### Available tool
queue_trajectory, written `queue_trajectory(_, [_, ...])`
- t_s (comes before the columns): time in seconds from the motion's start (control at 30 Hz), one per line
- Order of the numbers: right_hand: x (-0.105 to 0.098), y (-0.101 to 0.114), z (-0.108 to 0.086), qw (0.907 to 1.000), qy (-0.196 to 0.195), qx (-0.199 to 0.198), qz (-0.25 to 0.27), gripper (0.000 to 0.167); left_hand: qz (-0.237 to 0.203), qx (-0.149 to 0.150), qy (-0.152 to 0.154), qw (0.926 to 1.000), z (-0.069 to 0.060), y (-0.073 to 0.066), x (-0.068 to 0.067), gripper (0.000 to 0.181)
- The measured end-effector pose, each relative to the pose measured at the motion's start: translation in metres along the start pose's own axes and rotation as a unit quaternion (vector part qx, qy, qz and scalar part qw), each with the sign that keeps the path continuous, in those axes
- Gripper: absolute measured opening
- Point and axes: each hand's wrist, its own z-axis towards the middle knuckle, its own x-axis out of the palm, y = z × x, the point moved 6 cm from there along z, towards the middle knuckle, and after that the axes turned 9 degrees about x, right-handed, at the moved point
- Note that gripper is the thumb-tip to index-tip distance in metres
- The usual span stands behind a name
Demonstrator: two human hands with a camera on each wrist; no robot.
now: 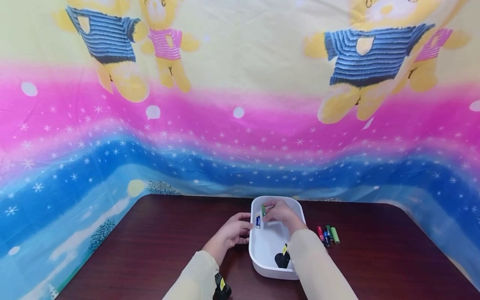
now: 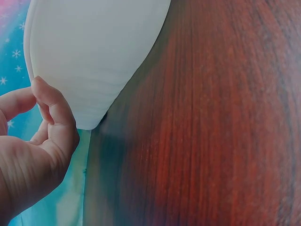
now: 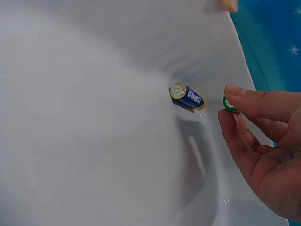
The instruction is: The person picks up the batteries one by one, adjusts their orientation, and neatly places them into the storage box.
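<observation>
A white plastic tray stands on the table. My left hand holds its left rim, with bent fingers at the edge in the left wrist view. Over the tray's far left part, my right hand pinches a green battery between thumb and fingertips; mostly its end shows in the right wrist view. Beside it, a blue and white battery rests in the tray along the left wall, apart from the fingers.
Right of the tray, several loose batteries lie together on the dark wooden table, among them a red battery and a light green battery. A printed cloth hangs behind the table.
</observation>
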Motion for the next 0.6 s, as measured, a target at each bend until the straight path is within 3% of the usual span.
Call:
queue_trajectory(0.33, [0.0048, -0.0011, -0.0003, 0.9996, -0.001, 0.0, -0.028, 0.054, -0.002, 0.003, 0.002, 1.0, 0.0013, 0.001, -0.0002, 0.049])
queue_trajectory(0.6, [0.0071, -0.0047, 0.002, 0.9953, -0.011, -0.005, -0.096, 0.055, -0.002, 0.001, 0.002, 1.0, 0.0002, 0.0, 0.0003, 0.049])
